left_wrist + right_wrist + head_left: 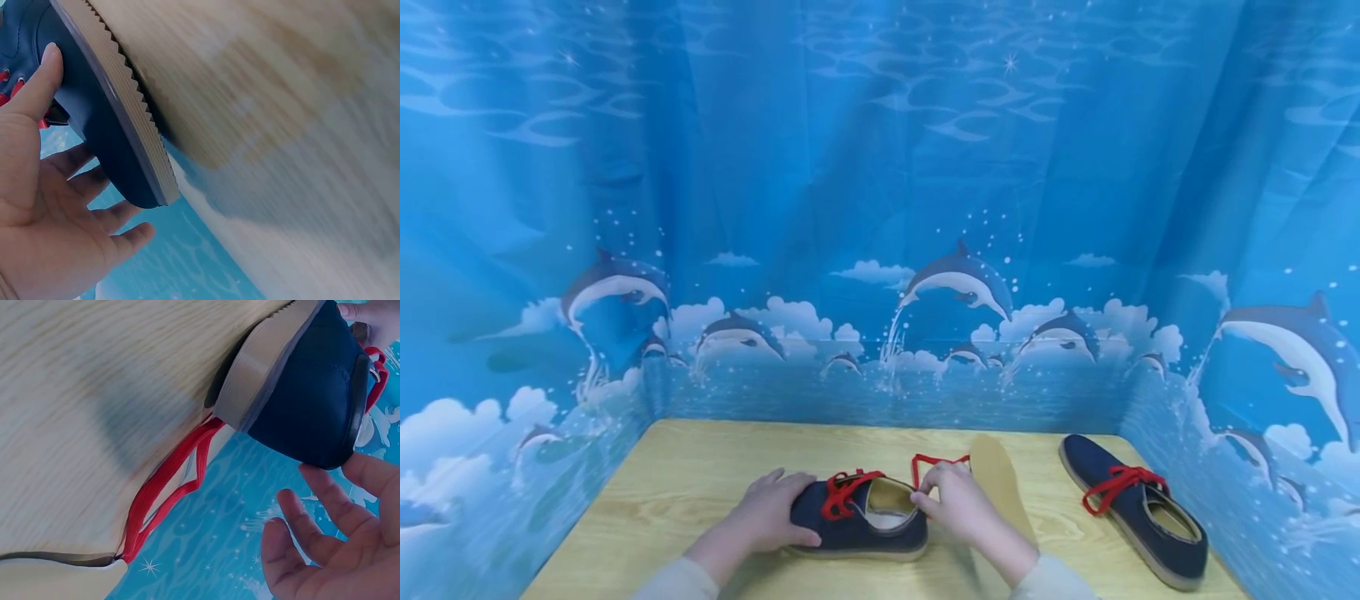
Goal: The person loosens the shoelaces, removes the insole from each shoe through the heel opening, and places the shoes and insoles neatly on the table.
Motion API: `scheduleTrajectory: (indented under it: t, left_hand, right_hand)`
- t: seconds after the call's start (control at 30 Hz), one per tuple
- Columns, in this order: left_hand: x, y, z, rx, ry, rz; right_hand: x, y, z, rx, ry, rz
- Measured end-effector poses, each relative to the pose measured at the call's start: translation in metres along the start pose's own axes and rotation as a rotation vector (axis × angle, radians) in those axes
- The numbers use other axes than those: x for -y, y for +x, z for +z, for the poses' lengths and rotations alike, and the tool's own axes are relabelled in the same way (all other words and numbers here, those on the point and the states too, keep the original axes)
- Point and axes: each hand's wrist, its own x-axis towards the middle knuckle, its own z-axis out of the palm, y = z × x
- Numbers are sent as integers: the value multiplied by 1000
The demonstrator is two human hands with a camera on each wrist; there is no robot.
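A navy shoe (857,529) with a tan sole and tied red laces (842,493) lies sideways before me, toe to the left. My left hand (767,512) holds its toe end, thumb on the near side and fingers around the far side. In the left wrist view the thumb (47,81) presses the dark upper. At the heel is my right hand (958,500); thumb and index finger pinch the collar's back edge. The other fingers (294,525) stand off the shoe, loosely bent. A pale lining shows inside the shoe's opening.
Just right of my right hand lies a tan insole (1000,479). A loose red lace (928,458) stretches between it and the held shoe. Another navy shoe (1138,508) with a red bow rests near the right edge. A blue dolphin curtain (880,208) surrounds the wooden table (715,454).
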Motion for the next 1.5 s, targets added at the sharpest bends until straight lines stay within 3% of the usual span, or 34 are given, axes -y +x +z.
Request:
scheduleTrajectory:
  t: [0.1, 0.33, 0.47, 0.57, 0.8, 1.1, 1.37, 1.5]
  left_hand:
    - [-2, -6, -2, 21, 59, -29]
    - [-19, -23, -8, 26, 198, -227]
    - [-22, -24, -8, -4, 240, -200]
    - [-16, -20, -5, -38, 248, -152]
    - [6, -4, 0, -66, 210, -52]
    - [18, 12, -3, -83, 139, 55]
    - [17, 13, -8, -25, 50, 52]
    - [6, 3, -10, 16, -27, -14]
  right_hand:
    - [1, 0, -1, -6, 9, -3]
    - [-3, 0, 2, 11, 51, -35]
    - [-6, -1, 1, 14, 49, -59]
    - [-7, -3, -1, 11, 45, -64]
    - [-3, -14, -5, 28, 35, -6]
    - [4, -24, -2, 17, -28, -3]
    - [10, -28, -5, 38, -61, -7]
    - [6, -22, -9, 45, -34, -19]
